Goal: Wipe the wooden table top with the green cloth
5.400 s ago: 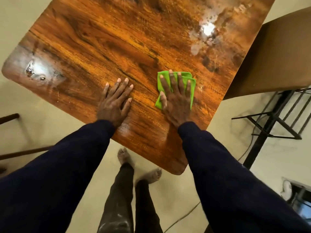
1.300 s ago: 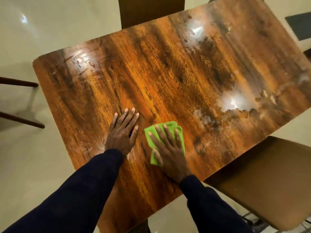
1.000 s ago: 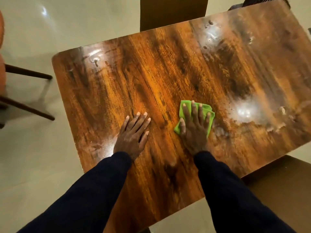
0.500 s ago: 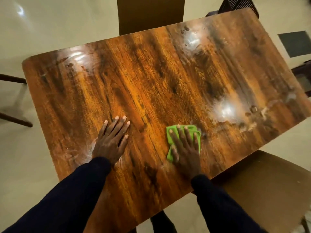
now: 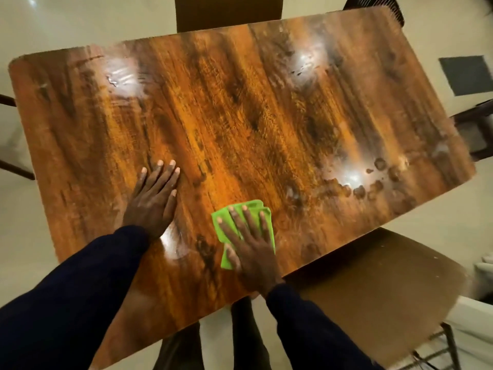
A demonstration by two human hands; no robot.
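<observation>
The glossy wooden table top point(image 5: 240, 108) fills most of the view, with wet smears and droplets toward its right end. A folded green cloth point(image 5: 268, 225) lies flat on the wood near the table's front edge. My right hand point(image 5: 249, 249) presses down on the cloth with fingers spread, covering much of it. My left hand point(image 5: 153, 198) rests flat on the bare wood to the left of the cloth, fingers apart, holding nothing.
A brown chair seat point(image 5: 378, 289) stands at the table's near right edge. Another chair back point(image 5: 228, 12) shows at the far side. Dark chair legs point(image 5: 10, 134) are at the left. A dark floor mat point(image 5: 465, 74) lies at the right. My legs point(image 5: 240, 340) are below the table edge.
My right hand has slid the green cloth slightly left and closer to the front edge. The left hand stays planted on the wood. The view has shifted a little.
</observation>
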